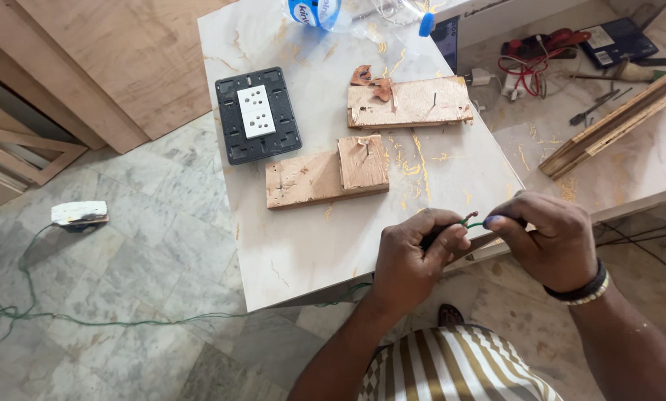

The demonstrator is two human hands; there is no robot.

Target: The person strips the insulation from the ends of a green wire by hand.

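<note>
Both my hands meet over the near edge of a pale marble-look table [310, 238]. My left hand [414, 256] is closed around a dark piece with a thin green wire [472, 220] coming out of it. My right hand [552, 238], with a dark band at the wrist, pinches the wire's bare end between thumb and forefinger. Farther up the table lie a black socket plate with a white insert [258, 113] and two rough wooden blocks [325, 177] [411, 102] with nails in them.
A clear plastic bottle with a blue cap [348, 15] lies at the table's far edge. To the right are red wires, tools and wooden strips [615, 119]. On the tiled floor a green wire [125, 321] runs to a small white block [79, 214].
</note>
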